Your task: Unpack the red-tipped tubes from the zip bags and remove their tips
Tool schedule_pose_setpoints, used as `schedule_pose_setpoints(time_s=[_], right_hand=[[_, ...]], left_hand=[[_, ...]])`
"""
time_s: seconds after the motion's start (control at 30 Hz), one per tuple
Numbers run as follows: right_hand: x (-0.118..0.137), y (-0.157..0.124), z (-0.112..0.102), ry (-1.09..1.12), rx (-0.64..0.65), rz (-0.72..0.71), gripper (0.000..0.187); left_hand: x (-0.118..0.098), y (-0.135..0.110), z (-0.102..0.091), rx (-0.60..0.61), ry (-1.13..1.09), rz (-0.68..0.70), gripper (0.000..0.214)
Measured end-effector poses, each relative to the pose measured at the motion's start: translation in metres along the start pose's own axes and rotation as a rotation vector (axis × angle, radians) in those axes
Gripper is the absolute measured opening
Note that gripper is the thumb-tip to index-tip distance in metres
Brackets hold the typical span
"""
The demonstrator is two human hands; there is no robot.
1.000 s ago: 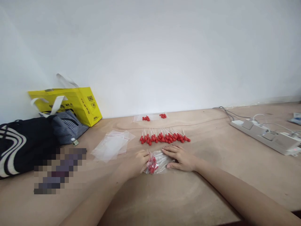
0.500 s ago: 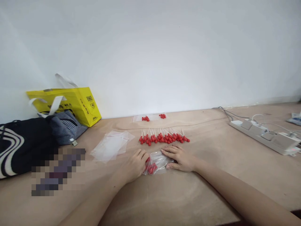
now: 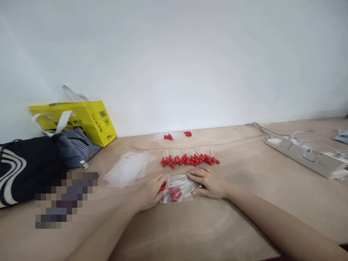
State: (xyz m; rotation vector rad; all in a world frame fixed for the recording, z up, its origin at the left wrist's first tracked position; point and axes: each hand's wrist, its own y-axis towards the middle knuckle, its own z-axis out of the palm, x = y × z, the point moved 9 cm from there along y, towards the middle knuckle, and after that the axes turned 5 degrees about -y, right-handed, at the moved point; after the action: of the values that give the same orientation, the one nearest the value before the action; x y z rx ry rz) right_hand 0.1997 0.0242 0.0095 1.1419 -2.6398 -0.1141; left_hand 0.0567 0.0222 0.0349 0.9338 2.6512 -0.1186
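A clear zip bag point(image 3: 182, 181) with several red-headed pale sticks inside lies flat on the table in front of me. My left hand point(image 3: 150, 192) is closed at its left end, fingers curled on the edge by the red zip line. A bit of red point(image 3: 162, 187) shows by those fingertips, partly hidden. My right hand point(image 3: 208, 183) lies flat over the bag's right end, fingers stretched out and slightly apart. Just beyond the bag, more red-headed sticks point(image 3: 187, 159) lie in a row, heads towards me.
Flat clear bags point(image 3: 129, 168) are piled at the left. Near the wall lies another bag with red-headed sticks point(image 3: 168, 137). A yellow carrier bag point(image 3: 100, 123), a striped pouch point(image 3: 77, 145) and a black bag point(image 3: 35, 163) stand at far left. A power strip point(image 3: 301, 157) with cables is at right.
My left hand has slid a little to the left, and the bag's left end with its red zip line now shows. My right hand has stayed in place.
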Motion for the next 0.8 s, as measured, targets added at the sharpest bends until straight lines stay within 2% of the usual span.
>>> schedule_pose_setpoints(time_s=[0.17, 0.27, 0.37, 0.47, 0.6, 0.73, 0.8], right_hand=[[0.000, 0.000, 0.000, -0.003, 0.004, -0.001, 0.067], [0.000, 0.000, 0.000, -0.003, 0.004, -0.001, 0.067], [0.000, 0.000, -0.001, -0.001, -0.005, -0.002, 0.067], [0.000, -0.001, -0.001, 0.004, -0.012, -0.007, 0.067], [0.000, 0.000, 0.000, 0.002, -0.010, -0.009, 0.067], [0.000, 0.000, -0.001, 0.002, -0.013, -0.005, 0.066], [0.000, 0.000, -0.001, 0.002, -0.014, -0.005, 0.067]], left_hand=[[0.028, -0.010, -0.013, 0.055, 0.000, -0.138, 0.016], [0.040, -0.016, -0.022, 0.062, -0.011, -0.166, 0.016], [0.037, -0.014, -0.022, 0.020, -0.012, -0.133, 0.019], [0.031, -0.007, -0.011, 0.033, -0.001, -0.125, 0.019], [0.036, -0.010, -0.005, 0.095, 0.056, -0.214, 0.024], [0.044, -0.028, -0.022, 0.156, -0.013, -0.280, 0.026], [0.052, -0.034, -0.034, 0.151, -0.081, -0.322, 0.027]])
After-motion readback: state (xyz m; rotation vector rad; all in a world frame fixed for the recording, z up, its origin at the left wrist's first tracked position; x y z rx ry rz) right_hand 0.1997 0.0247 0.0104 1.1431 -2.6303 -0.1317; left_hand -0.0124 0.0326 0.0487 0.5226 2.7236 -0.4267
